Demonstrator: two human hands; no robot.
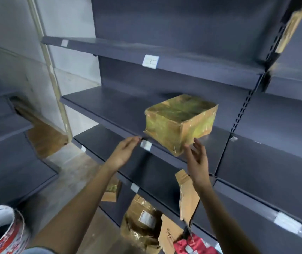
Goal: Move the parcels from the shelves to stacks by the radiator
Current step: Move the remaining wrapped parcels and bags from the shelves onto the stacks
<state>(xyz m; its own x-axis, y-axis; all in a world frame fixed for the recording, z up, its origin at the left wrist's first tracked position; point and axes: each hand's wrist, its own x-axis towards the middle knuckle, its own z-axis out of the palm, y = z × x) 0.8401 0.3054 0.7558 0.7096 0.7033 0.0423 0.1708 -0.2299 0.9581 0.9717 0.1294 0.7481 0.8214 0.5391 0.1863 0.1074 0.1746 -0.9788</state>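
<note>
A cardboard parcel (180, 121) wrapped in shiny yellowish tape sits on a dark grey middle shelf (110, 109), its near corner jutting over the front edge. My left hand (123, 153) is open just below and left of the parcel, fingertips close to its lower left corner. Open too, my right hand (197, 158) reaches up at the parcel's near right corner, with fingers spread. Neither hand grips it. More parcels lie on the lower shelves: a small taped one (112, 189), a flat brown one (187, 195) standing on edge, and a crumpled taped bundle (143, 222).
Grey metal shelving (165, 59) fills the wall ahead and to the right. Another shelf unit (5, 129) stands at the left with brown cardboard (45, 138) leaning behind it. A round printed tub (1, 230) is at the bottom left. Red packaging (188, 244) lies low down.
</note>
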